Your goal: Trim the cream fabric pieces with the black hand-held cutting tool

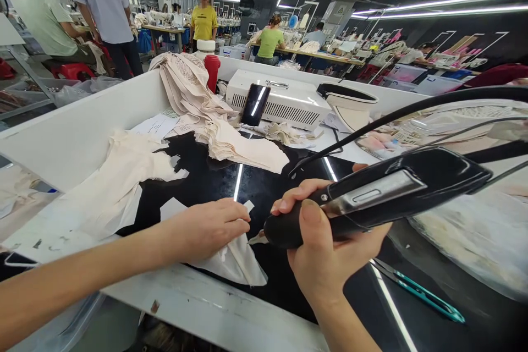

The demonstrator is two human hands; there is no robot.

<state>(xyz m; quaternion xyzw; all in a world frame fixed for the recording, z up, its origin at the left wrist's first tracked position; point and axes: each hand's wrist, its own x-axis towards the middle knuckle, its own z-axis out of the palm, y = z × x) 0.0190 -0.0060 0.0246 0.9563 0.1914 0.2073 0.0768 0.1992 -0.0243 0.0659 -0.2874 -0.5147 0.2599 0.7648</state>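
Cloth, thin and cream-white (243,267), beneath my bare left hand (208,228); glossy black handheld tool with a silver metal plate (379,190) in my bare right hand (325,264)

My right grip is closed around the tool, thumb along its near side, its blunt rounded end pointing left toward the cloth. My left grip has its fingers curled together over the cloth; I cannot tell whether they pinch it or only rest on it. The cloth lies on the near part of the glossy black-topped desk (214,187), folded toward the right. A thick black cable (454,97) arches beyond the tool. Near right, teal-handled metal snips (429,289) lie on the desk. Farther off sits a fanned stack of cream fabric pieces (247,148), and behind it a black smartphone (254,104) leans against a white vented metal box (297,96).
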